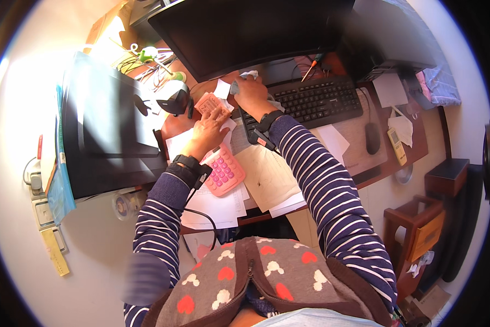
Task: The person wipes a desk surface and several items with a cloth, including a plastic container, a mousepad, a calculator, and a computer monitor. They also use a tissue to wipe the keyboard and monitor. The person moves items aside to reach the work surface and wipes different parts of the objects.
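Note:
My right hand is closed around a crumpled grey-blue cloth, just below the lower edge of the black monitor. Beneath that wrist lies the left part of a black keyboard. My left hand rests with its fingers spread on a small pink printed pad; whether it grips the pad is not visible, but the fingers lie on top. Close to the left wrist is a pink calculator on loose papers. Both wrists wear black bands with small devices.
A dark flat panel and a black webcam-like device stand to the left. On the right are a mouse, a remote control and a white mask. An orange-handled screwdriver lies behind the keyboard. A brownish paper sheet covers the desk front.

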### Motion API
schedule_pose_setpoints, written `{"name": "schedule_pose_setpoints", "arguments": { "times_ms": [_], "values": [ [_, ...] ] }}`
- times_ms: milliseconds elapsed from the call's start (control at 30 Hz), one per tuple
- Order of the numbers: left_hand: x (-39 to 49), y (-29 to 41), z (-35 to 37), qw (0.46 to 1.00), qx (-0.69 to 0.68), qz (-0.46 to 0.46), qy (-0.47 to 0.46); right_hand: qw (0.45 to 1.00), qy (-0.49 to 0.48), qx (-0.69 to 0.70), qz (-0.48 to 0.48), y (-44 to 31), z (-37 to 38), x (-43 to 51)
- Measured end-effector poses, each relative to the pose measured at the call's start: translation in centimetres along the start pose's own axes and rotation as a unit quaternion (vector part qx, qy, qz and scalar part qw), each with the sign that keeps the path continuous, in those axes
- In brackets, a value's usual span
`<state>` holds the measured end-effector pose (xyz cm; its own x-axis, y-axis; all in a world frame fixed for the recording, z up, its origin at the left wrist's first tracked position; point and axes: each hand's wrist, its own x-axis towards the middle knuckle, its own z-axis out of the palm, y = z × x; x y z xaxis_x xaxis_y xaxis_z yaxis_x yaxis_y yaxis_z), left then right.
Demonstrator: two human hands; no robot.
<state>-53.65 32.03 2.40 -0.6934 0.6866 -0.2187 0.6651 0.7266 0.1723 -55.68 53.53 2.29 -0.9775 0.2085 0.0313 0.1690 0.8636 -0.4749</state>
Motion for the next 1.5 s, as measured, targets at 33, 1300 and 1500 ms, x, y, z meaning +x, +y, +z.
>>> {"name": "schedule_pose_setpoints", "arguments": {
  "times_ms": [33, 1300, 1500],
  "values": [
    [-0.1, 0.1, -0.1, 1.000, -0.001, -0.001, 0.000, 1.000, 0.001, -0.001, 0.007, 0.4, 0.1, 0.2],
    [2.3, 1.1, -0.6, 0.999, -0.009, 0.049, 0.016, 0.991, -0.074, -0.063, -0.087, 4.5, -1.9, 3.1],
    [2.1, 1.0, -0.4, 0.998, -0.016, 0.051, 0.021, 0.994, -0.033, -0.105, 0.027, 8.4, -2.9, 3.6]
  ]
}}
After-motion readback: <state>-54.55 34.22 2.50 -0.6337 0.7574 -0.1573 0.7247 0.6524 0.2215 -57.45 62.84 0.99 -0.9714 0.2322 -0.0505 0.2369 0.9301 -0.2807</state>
